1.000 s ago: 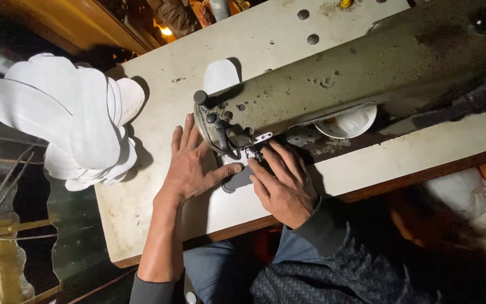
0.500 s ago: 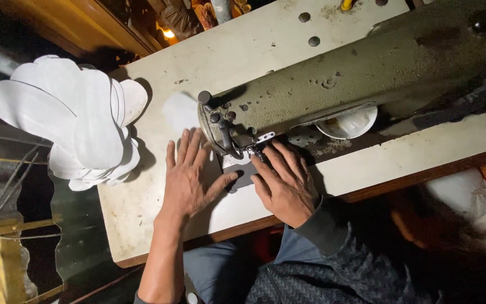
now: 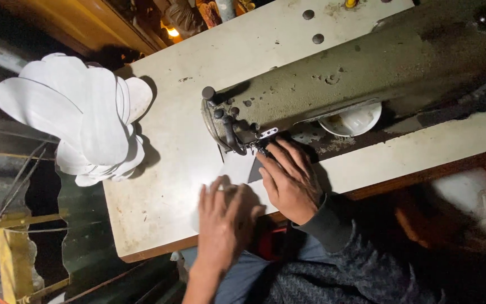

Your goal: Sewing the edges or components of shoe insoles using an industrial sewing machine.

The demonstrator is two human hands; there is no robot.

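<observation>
Sewing machine [image 3: 367,67]: right end cut off by the frame edge; needle hidden behind the right hand [image 3: 291,180].
White piece [image 3: 237,169]: lower part covered by the blurred left hand [image 3: 223,225].
Objects in the dark top corner: possibly tools, too dim to tell.

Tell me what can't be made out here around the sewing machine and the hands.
Head view:
- Needle: hidden under the sewing machine head and behind the right hand.
- White piece: mostly covered by both hands; its shape is unclear.
- Left hand: motion-blurred, so the finger grip is unclear.
- White bowl: half hidden by the machine arm.
- Stack of white cutouts: count unreadable.
</observation>
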